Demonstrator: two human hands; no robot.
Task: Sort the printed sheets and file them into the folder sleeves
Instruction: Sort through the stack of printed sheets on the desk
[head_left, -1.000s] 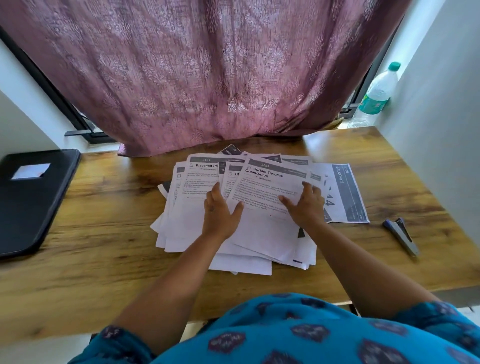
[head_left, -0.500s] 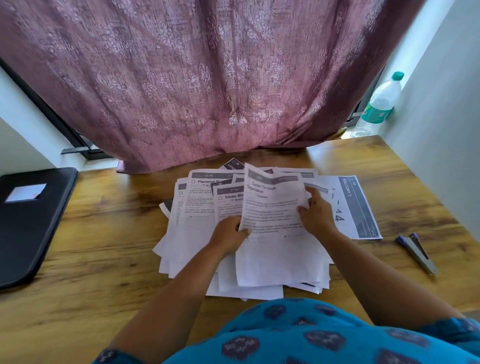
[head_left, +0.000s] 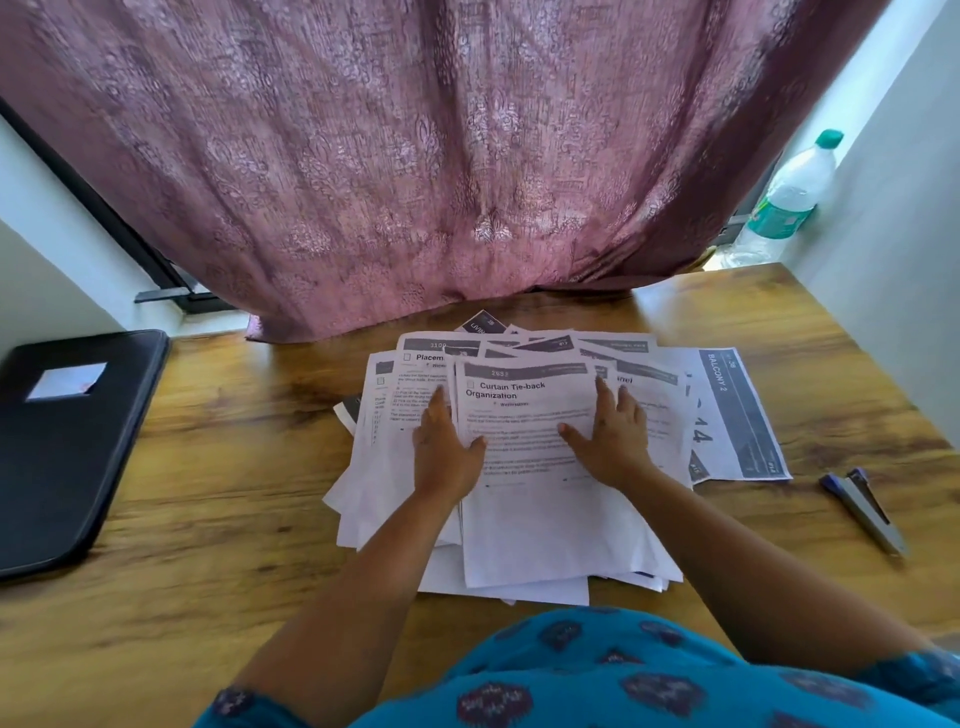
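Head view: the loose pile of printed sheets (head_left: 530, 467) lies on the wooden table (head_left: 218, 519), and most pages are covered by those above, so only header strips and corners show. The top sheet (head_left: 540, 519), headed "Curtain Tie-back Organization", is readable in its title; its body text is too blurred to make out. To the left of the left fingers a page starting "Placem" is cut off by the top sheet. Beyond the right fingers, a sheet marked "BALCONY 2" (head_left: 737, 410) sticks out sideways, its large digits partly hidden under other pages.

The left hand (head_left: 444, 457) rests flat at the top sheet's left edge, fingers straight and thumb spread onto the page. The right hand (head_left: 613, 441) lies flat on the same sheet toward its right edge, fingers straight, thumb pointing inward. Neither hand curls round any paper.

Well apart to the left of the left fingers sits the black folder (head_left: 67, 452), closed, with a pale label on its cover and its left side cut off by the frame. Well to the right of the right fingers lies a stapler (head_left: 865, 509). Past the fingertips a mauve curtain (head_left: 441, 156) hangs down to the table's far edge, hiding what is behind it. A plastic bottle (head_left: 789, 202) with a green cap stands at the far right corner.
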